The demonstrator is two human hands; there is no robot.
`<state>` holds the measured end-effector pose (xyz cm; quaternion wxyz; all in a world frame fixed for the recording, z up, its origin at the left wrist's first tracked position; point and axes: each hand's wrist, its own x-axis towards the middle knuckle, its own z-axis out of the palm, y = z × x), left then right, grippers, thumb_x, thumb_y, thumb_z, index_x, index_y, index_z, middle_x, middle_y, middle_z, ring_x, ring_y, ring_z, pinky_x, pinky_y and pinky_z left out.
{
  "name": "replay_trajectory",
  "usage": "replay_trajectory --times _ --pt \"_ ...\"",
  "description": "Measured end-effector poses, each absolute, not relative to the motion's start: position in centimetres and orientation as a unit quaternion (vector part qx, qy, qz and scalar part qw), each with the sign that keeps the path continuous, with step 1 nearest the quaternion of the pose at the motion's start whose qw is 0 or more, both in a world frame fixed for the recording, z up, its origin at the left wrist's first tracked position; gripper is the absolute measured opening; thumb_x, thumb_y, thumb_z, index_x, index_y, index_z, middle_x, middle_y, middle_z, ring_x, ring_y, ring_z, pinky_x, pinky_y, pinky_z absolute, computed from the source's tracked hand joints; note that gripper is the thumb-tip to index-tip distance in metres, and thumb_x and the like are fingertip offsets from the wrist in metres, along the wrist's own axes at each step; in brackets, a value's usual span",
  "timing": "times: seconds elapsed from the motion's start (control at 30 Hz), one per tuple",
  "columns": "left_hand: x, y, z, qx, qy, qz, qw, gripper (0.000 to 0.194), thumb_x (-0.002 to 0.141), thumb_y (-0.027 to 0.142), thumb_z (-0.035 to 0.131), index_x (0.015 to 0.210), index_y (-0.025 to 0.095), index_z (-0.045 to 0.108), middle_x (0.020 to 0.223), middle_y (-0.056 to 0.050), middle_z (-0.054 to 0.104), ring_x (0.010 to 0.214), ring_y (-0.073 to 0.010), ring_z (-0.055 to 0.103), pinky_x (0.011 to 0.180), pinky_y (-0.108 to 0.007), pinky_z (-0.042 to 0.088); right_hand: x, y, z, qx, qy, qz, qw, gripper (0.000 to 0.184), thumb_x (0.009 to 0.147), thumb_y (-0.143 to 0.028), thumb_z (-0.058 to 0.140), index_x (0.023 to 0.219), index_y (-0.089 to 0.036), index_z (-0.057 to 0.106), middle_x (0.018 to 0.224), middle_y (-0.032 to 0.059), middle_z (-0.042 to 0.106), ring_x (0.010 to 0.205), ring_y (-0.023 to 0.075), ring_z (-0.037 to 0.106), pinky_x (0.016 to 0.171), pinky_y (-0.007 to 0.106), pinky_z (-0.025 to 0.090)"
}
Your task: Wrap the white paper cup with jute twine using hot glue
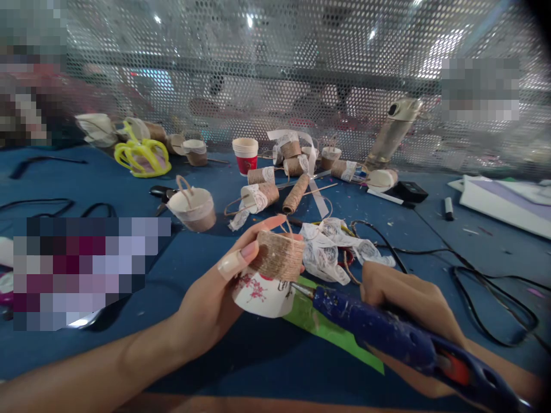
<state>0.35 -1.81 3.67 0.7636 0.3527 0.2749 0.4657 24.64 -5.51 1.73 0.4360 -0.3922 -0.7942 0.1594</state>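
My left hand (pixel 210 292) grips a paper cup (pixel 263 297) with a pink blossom print, held tilted with its wide rim down. Brown twine (pixel 278 256) is wound in tight rows around the cup's narrower upper part. A bandage-like strip shows on my left thumb. My right hand (pixel 408 298) is closed on a blue glue gun (pixel 374 327). Its metal nozzle is at the lowest twine row on the cup's right side; I cannot tell whether it touches. A strand of twine (pixel 349 269) runs down to my right fingers.
Behind the cup lie white lace trim (pixel 327 252) and a twine spool (pixel 296 195). Several twine-wrapped cups stand or lie farther back, including a handled cup (pixel 193 209). Black cables (pixel 486 298) loop at right. A green strip (pixel 331 330) lies below the nozzle. Perforated metal (pixel 275 74) closes the back.
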Motion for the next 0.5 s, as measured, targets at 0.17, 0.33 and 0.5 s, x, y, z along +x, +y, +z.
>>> replay_trajectory --times 0.17,0.33,0.5 --pt "0.3 -1.7 3.5 0.358 0.278 0.462 0.762 0.042 0.088 0.034 0.065 0.129 0.023 0.065 0.117 -0.010 0.076 0.097 -0.0269 0.073 0.084 -0.035 0.055 24.8 -5.4 1.9 -0.387 -0.793 0.160 0.442 0.028 0.087 -0.006 0.051 0.069 -0.025 0.038 0.063 -0.0046 0.039 0.054 0.0138 0.036 0.051 0.027 0.024" --pt "0.4 -1.7 4.0 0.319 0.308 0.464 0.767 0.044 0.087 0.037 0.065 0.127 0.018 0.066 0.113 -0.012 0.077 0.096 -0.0265 0.072 0.083 -0.034 0.054 25.3 -5.6 2.3 -0.389 -0.794 0.197 0.424 0.025 0.081 -0.015 0.058 0.071 -0.025 0.037 0.065 -0.0043 0.038 0.055 0.0135 0.037 0.051 0.027 0.025" --pt "0.5 -1.7 4.2 0.294 0.321 0.458 0.775 0.046 0.088 0.035 0.060 0.130 0.014 0.064 0.116 -0.015 0.077 0.106 -0.0302 0.070 0.089 -0.039 0.052 25.9 -5.4 2.5 -0.370 -0.823 0.198 0.382 0.022 0.076 -0.012 0.058 0.075 -0.025 0.040 0.068 -0.0036 0.043 0.058 0.0139 0.042 0.053 0.026 0.031"
